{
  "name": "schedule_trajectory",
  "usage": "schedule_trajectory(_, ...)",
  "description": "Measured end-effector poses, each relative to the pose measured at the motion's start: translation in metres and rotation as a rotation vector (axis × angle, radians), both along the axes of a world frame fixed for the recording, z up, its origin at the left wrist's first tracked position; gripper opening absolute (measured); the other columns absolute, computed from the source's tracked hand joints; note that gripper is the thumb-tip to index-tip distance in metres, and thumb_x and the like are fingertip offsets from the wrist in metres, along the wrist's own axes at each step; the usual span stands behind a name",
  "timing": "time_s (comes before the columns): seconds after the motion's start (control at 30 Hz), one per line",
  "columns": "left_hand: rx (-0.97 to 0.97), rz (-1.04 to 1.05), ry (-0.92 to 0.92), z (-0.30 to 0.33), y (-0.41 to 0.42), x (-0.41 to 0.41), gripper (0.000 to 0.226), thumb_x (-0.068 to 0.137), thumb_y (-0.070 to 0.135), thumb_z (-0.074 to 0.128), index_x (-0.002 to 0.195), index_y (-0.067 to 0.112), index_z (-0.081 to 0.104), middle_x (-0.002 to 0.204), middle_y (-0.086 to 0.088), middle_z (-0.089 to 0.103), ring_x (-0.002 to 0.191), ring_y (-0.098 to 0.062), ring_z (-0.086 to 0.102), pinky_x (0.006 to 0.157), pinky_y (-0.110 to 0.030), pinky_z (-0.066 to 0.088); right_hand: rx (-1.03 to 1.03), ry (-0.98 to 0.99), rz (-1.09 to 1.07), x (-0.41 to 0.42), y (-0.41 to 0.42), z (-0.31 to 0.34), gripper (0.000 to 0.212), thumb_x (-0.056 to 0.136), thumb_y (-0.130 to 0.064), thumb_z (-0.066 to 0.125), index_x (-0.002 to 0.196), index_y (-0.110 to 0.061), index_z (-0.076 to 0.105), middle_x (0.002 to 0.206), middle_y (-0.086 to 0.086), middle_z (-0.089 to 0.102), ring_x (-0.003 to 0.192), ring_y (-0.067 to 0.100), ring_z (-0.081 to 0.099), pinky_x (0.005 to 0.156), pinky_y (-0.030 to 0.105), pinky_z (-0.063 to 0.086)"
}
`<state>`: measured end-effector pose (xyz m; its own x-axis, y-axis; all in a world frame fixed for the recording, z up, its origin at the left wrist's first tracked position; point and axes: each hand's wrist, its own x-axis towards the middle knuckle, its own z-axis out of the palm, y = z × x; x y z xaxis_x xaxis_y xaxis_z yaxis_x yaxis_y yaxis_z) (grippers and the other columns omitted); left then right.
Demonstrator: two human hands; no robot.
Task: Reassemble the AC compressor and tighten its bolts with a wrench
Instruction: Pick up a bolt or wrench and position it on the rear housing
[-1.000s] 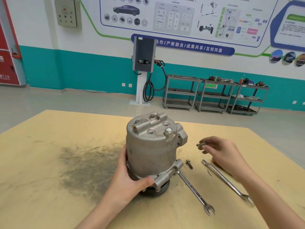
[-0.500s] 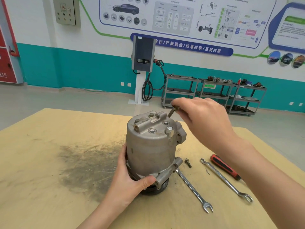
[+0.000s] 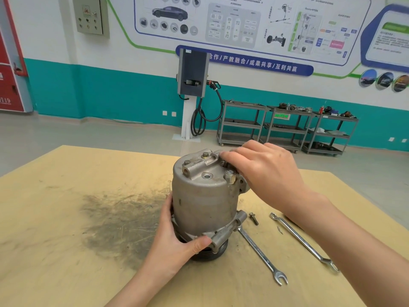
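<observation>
Now the right hand has lowered its bolt onto the compressor.

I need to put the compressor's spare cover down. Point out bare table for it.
Bare: left of the compressor, past the dark smudge, and the near edge below the left hand. Crowded: right side, with loose bolt and two wrenches.

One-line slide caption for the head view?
Left hand steadies upright AC compressor; right hand seats a bolt on top.

"119" on red cabinet
</observation>
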<state>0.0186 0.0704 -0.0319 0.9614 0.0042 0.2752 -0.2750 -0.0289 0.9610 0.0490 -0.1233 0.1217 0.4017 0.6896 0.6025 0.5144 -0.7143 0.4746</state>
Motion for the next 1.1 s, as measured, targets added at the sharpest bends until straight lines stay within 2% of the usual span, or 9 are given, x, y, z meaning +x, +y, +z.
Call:
schedule_trajectory(0.13,0.025,0.006,0.006,0.0,0.0,0.001,0.123,0.026,0.084,0.08,0.128,0.066,0.012,0.145,0.028,0.034,0.133,0.01,0.037,0.105,-0.018,0.035,0.172,0.202,0.008,-0.001,-0.001,0.005,0.04,0.086,-0.007,0.071,0.122,-0.023,0.066,0.11,-0.005,0.071,0.098,0.02,0.065,0.066,0.034,0.051)
schedule_trajectory(0.27,0.041,0.017,0.003,-0.001,0.0,0.001,0.124,0.027,0.085,0.079,0.129,0.065,0.011,0.147,0.026,0.033,0.134,0.011,0.034,0.106,-0.018,0.032,0.605,0.567,0.056,0.003,-0.005,0.008,0.036,0.096,-0.028,0.056,0.131,-0.033,0.058,0.115,-0.028,0.059,0.101,-0.01,0.056,0.081,0.016,0.049)
schedule_trajectory(0.43,0.05,0.011,0.013,-0.003,0.001,0.002,0.124,0.029,0.084,0.08,0.13,0.065,0.011,0.147,0.027,0.033,0.134,0.01,0.035,0.106,-0.018,0.032,0.85,0.892,0.053,0.009,0.0,-0.005,0.042,0.091,-0.041,0.06,0.132,-0.035,0.055,0.125,-0.022,0.06,0.115,-0.009,0.052,0.094,0.021,0.043)
schedule_trajectory(0.57,0.053,0.009,0.008,-0.004,0.003,0.002,0.12,0.03,0.081,0.082,0.126,0.069,0.011,0.142,0.034,0.032,0.13,0.017,0.035,0.101,-0.01,0.034,0.979,0.893,0.064,0.009,-0.003,-0.022,0.027,0.097,-0.034,0.055,0.122,-0.03,0.063,0.111,-0.019,0.066,0.104,-0.006,0.059,0.088,0.019,0.048)
schedule_trajectory(0.67,0.061,0.012,0.004,-0.005,0.003,0.002,0.12,0.032,0.08,0.083,0.127,0.07,0.011,0.141,0.037,0.031,0.131,0.014,0.034,0.108,-0.021,0.033,0.922,0.846,-0.163,0.005,-0.018,-0.044,0.029,0.1,-0.041,0.041,0.103,-0.023,0.064,0.089,-0.008,0.069,0.08,0.008,0.065,0.073,0.031,0.055)
schedule_trajectory(0.8,0.071,0.013,0.004,-0.006,0.003,0.003,0.12,0.03,0.083,0.081,0.126,0.072,0.01,0.143,0.036,0.03,0.132,0.016,0.033,0.108,-0.021,0.031,0.841,1.129,-0.328,-0.005,-0.041,-0.076,0.032,0.102,-0.04,0.038,0.092,-0.021,0.061,0.077,0.001,0.069,0.06,0.011,0.063,0.058,0.031,0.055)
schedule_trajectory(0.93,0.075,0.014,0.011,-0.006,0.003,0.003,0.123,0.03,0.083,0.081,0.129,0.068,0.009,0.147,0.028,0.032,0.134,0.01,0.034,0.111,-0.024,0.032,0.458,1.089,-0.583,-0.011,-0.056,-0.106,0.022,0.097,-0.048,0.048,0.098,-0.026,0.053,0.082,-0.008,0.062,0.068,0.007,0.059,0.058,0.022,0.047)
schedule_trajectory(1.03,0.069,0.014,0.012,-0.006,0.003,0.003,0.122,0.03,0.083,0.081,0.129,0.068,0.011,0.145,0.03,0.034,0.132,0.013,0.035,0.109,-0.022,0.032,0.222,1.053,-0.718,-0.014,-0.054,-0.121,0.028,0.095,-0.051,0.047,0.099,-0.023,0.047,0.086,-0.006,0.054,0.083,0.016,0.058,0.069,0.029,0.048)
schedule_trajectory(1.1,0.066,0.017,0.015,-0.006,0.003,0.003,0.121,0.029,0.082,0.081,0.128,0.069,0.011,0.144,0.031,0.034,0.132,0.012,0.036,0.108,-0.02,0.032,0.161,1.014,-0.732,-0.015,-0.052,-0.127,0.026,0.096,-0.047,0.045,0.094,-0.021,0.044,0.081,-0.006,0.048,0.083,0.019,0.055,0.067,0.031,0.046)
